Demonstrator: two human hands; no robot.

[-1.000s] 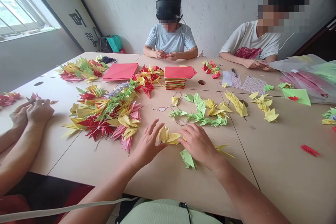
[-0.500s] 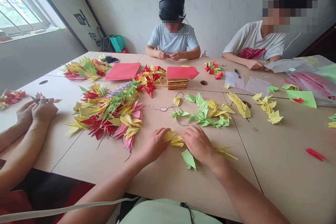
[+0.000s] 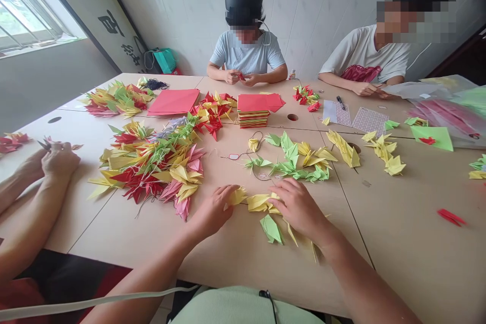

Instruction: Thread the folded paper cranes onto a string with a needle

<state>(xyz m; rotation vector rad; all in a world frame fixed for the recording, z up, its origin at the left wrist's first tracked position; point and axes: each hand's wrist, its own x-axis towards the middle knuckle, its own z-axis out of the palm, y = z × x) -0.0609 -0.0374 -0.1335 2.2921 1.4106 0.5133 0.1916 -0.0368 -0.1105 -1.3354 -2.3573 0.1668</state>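
A pale tiled wall (image 3: 182, 20) and a barred window (image 3: 23, 5) stand beyond the wide table (image 3: 231, 260) where we sit. Near our edge of it, straight ahead, a yellow crane (image 3: 239, 195) lies between the thumb and fingers of our left hand (image 3: 215, 209), which seem to pinch it. Our right hand (image 3: 299, 207) curves over the yellow row (image 3: 258, 202) just beside; whether it grips or only rests there, we cannot tell.

Much folding looks done, by our judgement: the heap (image 3: 152, 162) to our left is all shaped paper, and a green chain (image 3: 290, 151) bends round beyond our hands. Left over, the red sheets (image 3: 174, 101) and the stack (image 3: 252, 111) lie flat and unfolded, and a green crane (image 3: 271, 229) sits apart, nearer us.

Our right hand covers part of the row; yellow tips (image 3: 290, 235) poke out below it, and we cannot say what they belong to. The thin dark line between crane and row may be thread. Far left, a neighbour's hand (image 3: 61, 159) hides most of what it holds. The frame cuts off the bag (image 3: 417, 92) at right, its contents blurred.
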